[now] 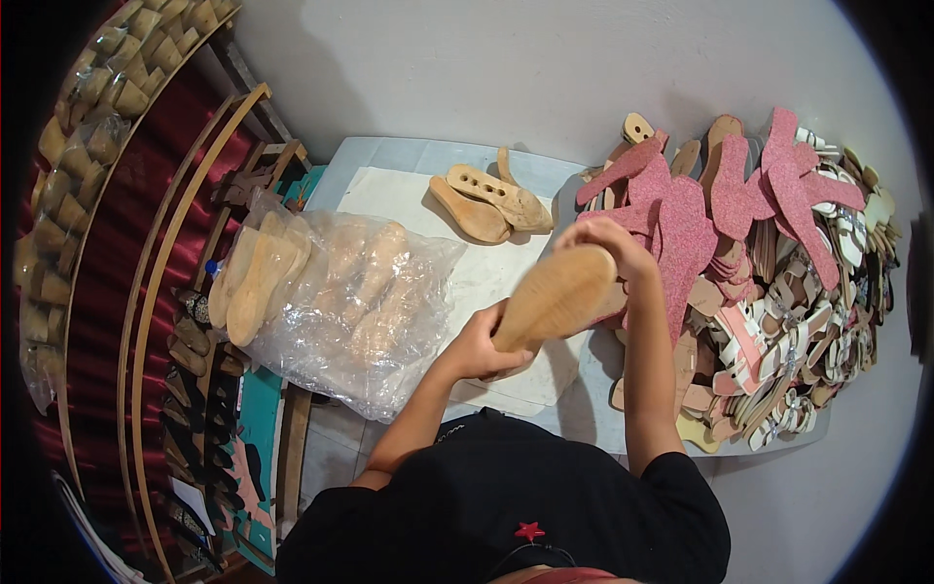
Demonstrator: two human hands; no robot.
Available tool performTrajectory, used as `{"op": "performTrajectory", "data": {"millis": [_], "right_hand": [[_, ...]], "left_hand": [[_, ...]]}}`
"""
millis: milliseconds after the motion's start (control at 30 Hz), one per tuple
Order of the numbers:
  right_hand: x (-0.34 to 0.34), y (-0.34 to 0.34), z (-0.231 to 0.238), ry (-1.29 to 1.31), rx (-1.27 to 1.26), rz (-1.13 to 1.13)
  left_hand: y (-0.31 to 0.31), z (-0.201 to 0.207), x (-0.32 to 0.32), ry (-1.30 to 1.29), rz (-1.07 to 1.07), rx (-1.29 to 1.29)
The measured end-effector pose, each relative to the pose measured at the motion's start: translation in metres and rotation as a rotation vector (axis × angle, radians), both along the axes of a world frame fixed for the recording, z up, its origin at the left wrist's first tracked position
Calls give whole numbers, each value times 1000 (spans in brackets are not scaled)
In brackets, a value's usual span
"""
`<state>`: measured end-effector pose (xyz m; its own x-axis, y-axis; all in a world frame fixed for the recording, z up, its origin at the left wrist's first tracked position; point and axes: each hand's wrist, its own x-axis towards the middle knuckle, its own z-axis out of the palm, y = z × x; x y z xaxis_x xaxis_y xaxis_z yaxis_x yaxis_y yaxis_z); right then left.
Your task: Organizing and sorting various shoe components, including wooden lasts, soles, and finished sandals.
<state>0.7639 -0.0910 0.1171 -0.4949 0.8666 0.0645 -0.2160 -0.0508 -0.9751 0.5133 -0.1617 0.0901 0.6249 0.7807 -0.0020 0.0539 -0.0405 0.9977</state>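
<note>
On the head view's bench point(370, 156), pale blue-grey top, white sheet point(389, 200) laid over the middle. Wooden shoe last point(559, 297) is up over the sheet's near right part, in front of the person's body, tilted, broad end up and right. Left hand point(484, 346): grip wrapped on the narrow end, grasping it. Right hand point(618, 248): fingers curled at the broad end; can't tell if that grip is clenched.

Behind, on the sheet: loose wooden lasts point(469, 212), one with a row of holes. Left side of bench: clear plastic bag point(428, 268) of lasts, with more tan ones at its left end. Right side: pink glittery cut-outs point(686, 243) over and beside a big heap of sandals point(749, 360), many white.

Room: plain pale wall point(467, 68) behind the bench. Far left, dark red curtain point(97, 360), wooden rails point(246, 109), upper shelf crowded with wooden blocks point(129, 97), some under plastic. Below, dark shoes point(180, 419) beside a teal surface point(255, 404). Person wears a black shirt point(438, 506).
</note>
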Motion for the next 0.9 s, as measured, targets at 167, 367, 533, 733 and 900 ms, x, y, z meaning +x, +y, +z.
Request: {"op": "performTrajectory", "data": {"millis": [167,367,533,733,900], "right_hand": [[-32,69,-75,-510,-135,-461],[-49,113,-146,-1157,78,-747],[-51,108,-157,-1159,117,-719],[-33,101,-161,-860,404,-825],[-35,92,-150,-763,732,-916]], "left_hand": [[4,-19,-18,-318,112,-337],[4,-10,-41,-416,389,-458],[2,-15,-48,-436,560,-408],[3,-15,-54,-439,559,-430],[4,-10,-54,-414,518,-455]]}}
